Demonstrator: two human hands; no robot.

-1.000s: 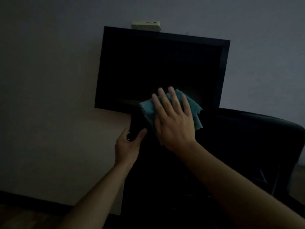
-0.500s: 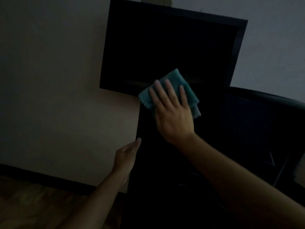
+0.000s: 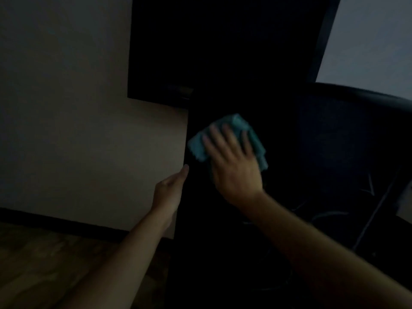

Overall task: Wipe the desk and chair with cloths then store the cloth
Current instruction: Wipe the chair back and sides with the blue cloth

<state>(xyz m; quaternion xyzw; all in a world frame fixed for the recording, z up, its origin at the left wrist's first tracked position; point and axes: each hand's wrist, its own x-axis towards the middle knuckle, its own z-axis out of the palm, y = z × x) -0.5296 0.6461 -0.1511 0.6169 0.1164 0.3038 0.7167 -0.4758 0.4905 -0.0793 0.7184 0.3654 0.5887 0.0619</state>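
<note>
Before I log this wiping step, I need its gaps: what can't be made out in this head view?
- Black surface under the teal cloth: too dark to tell desk panel from chair part.
- Right hand: motion-blurred; it covers most of the cloth.
- Left hand: fingers hidden behind the panel's edge, so its grip is unclear.
- Chair: lost in shadow, cut off at the right edge.
- Dirt or dust: not visible.
</note>
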